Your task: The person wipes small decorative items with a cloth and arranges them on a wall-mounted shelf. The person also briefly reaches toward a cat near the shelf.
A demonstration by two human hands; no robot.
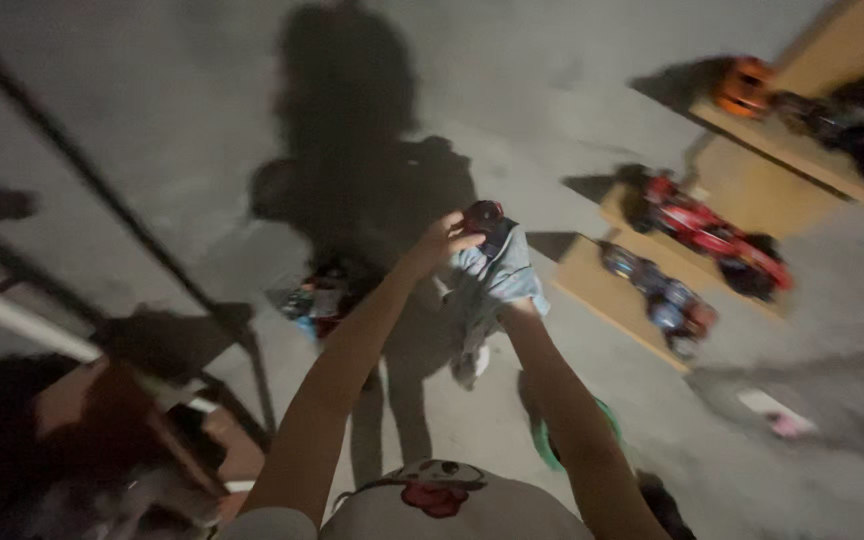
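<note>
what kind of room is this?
Probably a hobby or display room at home: wooden wall shelves carry a red toy racing car and a blue model car on a bare grey wall.

There is one view only, and it is coming from a camera sitting on the person's head, looking steeply down along both outstretched arms toward the grey floor (552,90). It is tilting noticeably, so the wooden shelves (812,150) are running diagonally across the upper right corner. The person's own chest is filling the bottom edge, close under the lens, while the left hand (440,243) and right hand (518,306) are sitting near the middle at arm's length. The floor is lying farther off, and the whole picture is looking dim and slightly blurred.
</note>
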